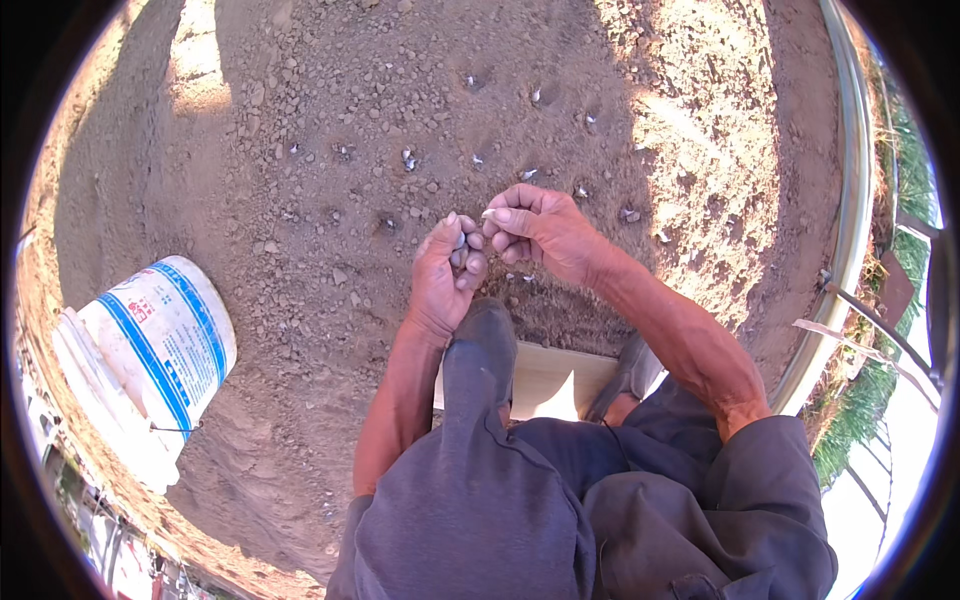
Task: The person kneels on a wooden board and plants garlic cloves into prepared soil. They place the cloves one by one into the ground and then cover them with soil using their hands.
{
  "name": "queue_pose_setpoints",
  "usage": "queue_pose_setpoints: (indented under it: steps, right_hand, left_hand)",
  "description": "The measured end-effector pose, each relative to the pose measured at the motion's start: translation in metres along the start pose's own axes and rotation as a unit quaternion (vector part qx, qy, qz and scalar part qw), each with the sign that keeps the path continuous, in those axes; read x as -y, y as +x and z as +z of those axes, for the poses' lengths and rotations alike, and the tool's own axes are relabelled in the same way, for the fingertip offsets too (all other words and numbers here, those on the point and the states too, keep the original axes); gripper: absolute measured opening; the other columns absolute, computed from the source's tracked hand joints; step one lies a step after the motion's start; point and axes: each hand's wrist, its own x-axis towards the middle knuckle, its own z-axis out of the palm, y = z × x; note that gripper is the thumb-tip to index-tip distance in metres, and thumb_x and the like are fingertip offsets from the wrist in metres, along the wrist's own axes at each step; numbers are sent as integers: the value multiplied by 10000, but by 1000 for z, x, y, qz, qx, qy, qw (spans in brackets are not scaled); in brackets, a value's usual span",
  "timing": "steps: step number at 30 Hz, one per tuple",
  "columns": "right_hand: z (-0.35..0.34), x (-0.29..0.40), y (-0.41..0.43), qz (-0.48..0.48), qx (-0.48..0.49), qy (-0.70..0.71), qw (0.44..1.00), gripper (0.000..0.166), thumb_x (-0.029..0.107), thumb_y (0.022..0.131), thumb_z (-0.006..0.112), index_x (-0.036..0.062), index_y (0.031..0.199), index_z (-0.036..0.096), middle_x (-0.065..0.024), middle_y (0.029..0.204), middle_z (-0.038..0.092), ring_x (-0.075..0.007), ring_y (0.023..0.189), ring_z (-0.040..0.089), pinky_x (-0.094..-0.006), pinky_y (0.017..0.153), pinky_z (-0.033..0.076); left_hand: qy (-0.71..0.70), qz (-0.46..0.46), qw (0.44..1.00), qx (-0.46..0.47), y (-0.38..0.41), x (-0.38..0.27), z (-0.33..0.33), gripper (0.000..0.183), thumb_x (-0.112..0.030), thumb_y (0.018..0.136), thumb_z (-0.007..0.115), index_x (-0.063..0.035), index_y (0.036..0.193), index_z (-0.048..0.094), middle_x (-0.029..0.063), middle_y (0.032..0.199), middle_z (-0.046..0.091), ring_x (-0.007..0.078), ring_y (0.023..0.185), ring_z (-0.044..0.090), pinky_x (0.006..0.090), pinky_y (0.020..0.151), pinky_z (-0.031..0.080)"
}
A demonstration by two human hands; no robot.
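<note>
My left hand [439, 281] is cupped with its palm up and its fingers curled around a few small pale pieces that look like garlic cloves [460, 241]. Close beside it, above the soil, my right hand [551, 229] pinches a single pale clove [489, 214] between thumb and forefinger. Beyond both hands, similar whitish cloves sit in shallow dimples across the bare soil [315, 225], among them one clove [529, 174] just past my right knuckles and another clove [409, 158] farther left. The curled fingers partly hide what the left palm contains.
A white plastic bucket with blue bands [169, 337] stands at the left. Under me, a pale board [551, 375] lies between my dark shoes [484, 349]. A long curved rail [855, 180] borders the soil on the right, with grass [862, 439] outside it.
</note>
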Motion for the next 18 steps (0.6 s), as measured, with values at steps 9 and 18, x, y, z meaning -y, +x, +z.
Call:
queue_pose_setpoints:
  steps: [9, 18]
  right_hand:
    - [-7, 56, 73, -112, -86, -122, 982, 166, 103, 906, 703, 8, 1033, 654, -32, 833, 654, -97, 708, 626, -245, 591, 548]
    - [31, 114, 169, -248, -150, -499, 816, 171, 128, 877, 705, 12, 1003, 714, -72, 785, 698, -121, 677, 644, -288, 636, 548]
  left_hand:
    - [-64, 5, 998, -16, 7, -15, -31, 221, -274, 1014, 551, -59, 976, 588, 62, 823, 612, 118, 608, 557, 189, 427, 377]
    - [-35, -13, 998, -43, 9, -17, -34, 249, -304, 1002, 574, -59, 963, 603, 86, 809, 641, 154, 601, 592, 218, 436, 416]
